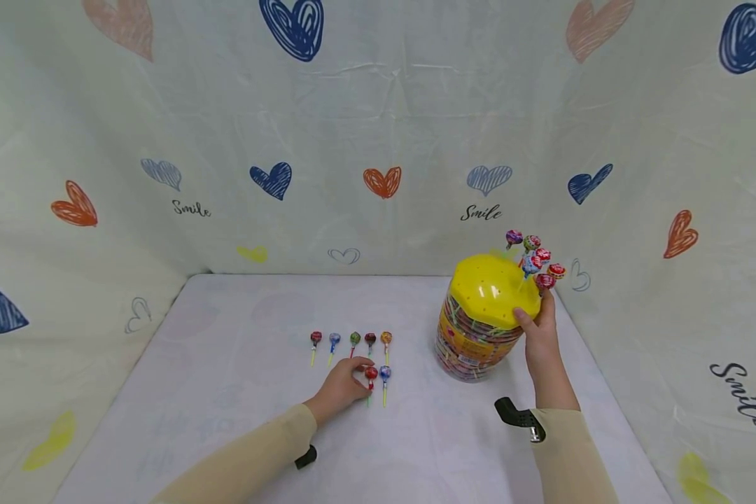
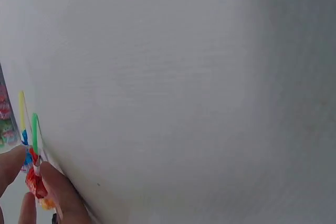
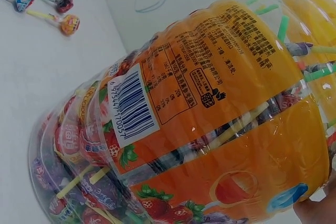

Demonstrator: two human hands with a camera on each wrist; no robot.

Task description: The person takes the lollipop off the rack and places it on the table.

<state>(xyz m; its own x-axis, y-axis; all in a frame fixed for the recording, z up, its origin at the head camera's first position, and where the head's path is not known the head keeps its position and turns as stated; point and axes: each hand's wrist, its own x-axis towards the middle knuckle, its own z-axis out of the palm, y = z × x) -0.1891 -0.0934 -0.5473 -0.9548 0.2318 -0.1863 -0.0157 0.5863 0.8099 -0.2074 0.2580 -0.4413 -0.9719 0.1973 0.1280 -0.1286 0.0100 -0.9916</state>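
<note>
My left hand (image 1: 341, 386) is low over the white table, thumb and fingertips pinching a red lollipop (image 1: 371, 373) with a green stick (image 2: 34, 129). Right beside it lies a blue lollipop (image 1: 386, 373) on a yellow stick. Farther back is a row of several lollipops, among them a green one (image 1: 355, 337) and an orange one (image 1: 386, 337). My right hand (image 1: 542, 336) grips a clear jar (image 3: 220, 98) of lollipops at its yellow lid (image 1: 488, 283), thumb on the rim, other fingers mostly hidden behind. The jar is tilted. Several lollipops (image 1: 532, 264) stick up at the lid's right side.
The white-covered table (image 1: 239, 392) ends at a pale cloth backdrop (image 1: 327, 126) printed with hearts and "Smile". Cloth also hangs along both sides. A black wrist device (image 1: 516, 414) juts from the right sleeve (image 1: 570, 451).
</note>
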